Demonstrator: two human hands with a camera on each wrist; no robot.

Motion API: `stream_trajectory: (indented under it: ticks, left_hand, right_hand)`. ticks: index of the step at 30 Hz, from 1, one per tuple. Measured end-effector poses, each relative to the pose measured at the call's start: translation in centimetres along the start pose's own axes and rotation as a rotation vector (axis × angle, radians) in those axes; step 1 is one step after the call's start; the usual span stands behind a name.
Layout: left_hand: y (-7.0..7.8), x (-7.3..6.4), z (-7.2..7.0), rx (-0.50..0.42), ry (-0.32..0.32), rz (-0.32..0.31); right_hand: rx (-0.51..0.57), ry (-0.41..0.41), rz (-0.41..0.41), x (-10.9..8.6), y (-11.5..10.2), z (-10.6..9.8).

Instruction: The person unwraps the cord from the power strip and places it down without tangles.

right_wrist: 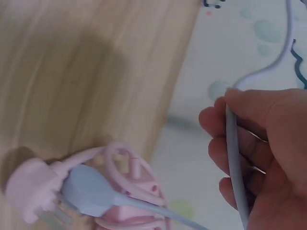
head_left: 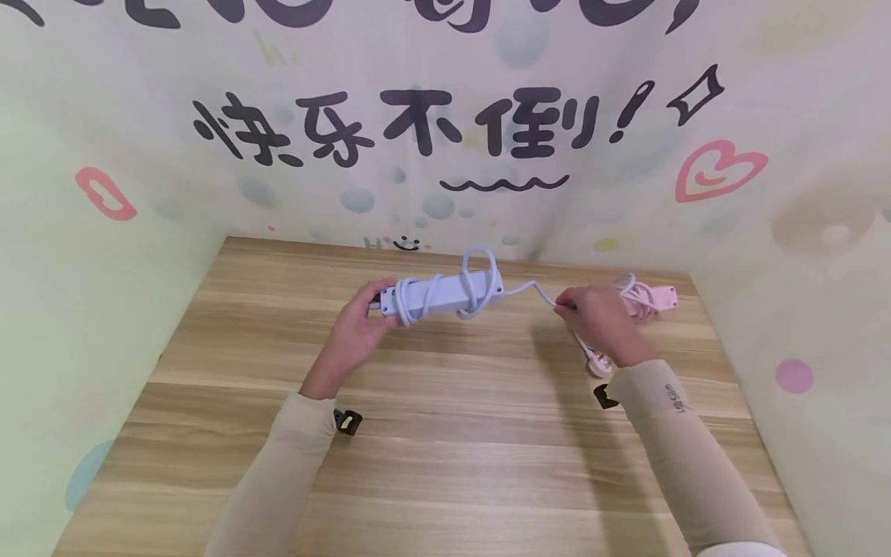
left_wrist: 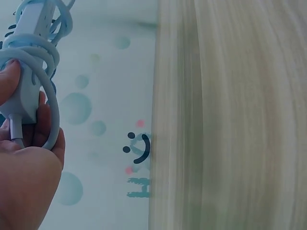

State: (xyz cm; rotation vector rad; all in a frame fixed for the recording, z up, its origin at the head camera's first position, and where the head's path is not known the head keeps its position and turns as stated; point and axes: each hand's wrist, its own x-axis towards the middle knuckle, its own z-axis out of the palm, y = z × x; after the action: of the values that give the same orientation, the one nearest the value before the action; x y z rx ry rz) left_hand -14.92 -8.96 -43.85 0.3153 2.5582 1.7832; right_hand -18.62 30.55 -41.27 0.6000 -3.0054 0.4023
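Note:
A pale blue power strip (head_left: 445,294) is held off the table with its own cord looped around it. My left hand (head_left: 358,325) grips its left end; in the left wrist view the thumb (left_wrist: 9,81) lies on the strip near the cord coils. My right hand (head_left: 599,317) pinches the strip's cord (head_left: 532,285), which runs bent from the strip's right end. In the right wrist view, the cord (right_wrist: 233,148) passes between thumb and fingers, and the blue plug (right_wrist: 88,189) hangs in front of a pink plug (right_wrist: 31,189).
A pink power strip (head_left: 657,299), wrapped in its own cord, lies at the table's back right, partly hidden by my right hand. The wooden table (head_left: 445,464) meets a printed wall covering (head_left: 334,201) behind. Small black devices (head_left: 349,422) show beside both wrists.

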Motion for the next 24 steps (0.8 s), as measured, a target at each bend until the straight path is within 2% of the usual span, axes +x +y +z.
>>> stream_trajectory:
  ticks: [5, 11, 17, 24]
  left_hand:
    - [-0.5, -0.3, 0.3, 0.028, -0.062, 0.005]
    - [-0.8, -0.3, 0.5, 0.032, -0.052, 0.011]
    - [-1.1, -0.2, 0.3, 0.032, -0.036, 0.008]
    - [-1.2, -0.1, 0.2, 0.018, -0.035, 0.042]
  right_hand:
    - [0.055, -0.062, 0.077, -0.3, -0.3, 0.6]
    - [0.251, -0.122, 0.145, 0.1, -0.7, 0.0]
    - [0.324, -0.1, 0.136, 1.0, -1.6, -1.1]
    - [0.364, -0.059, 0.13, 2.2, -3.3, -2.3]
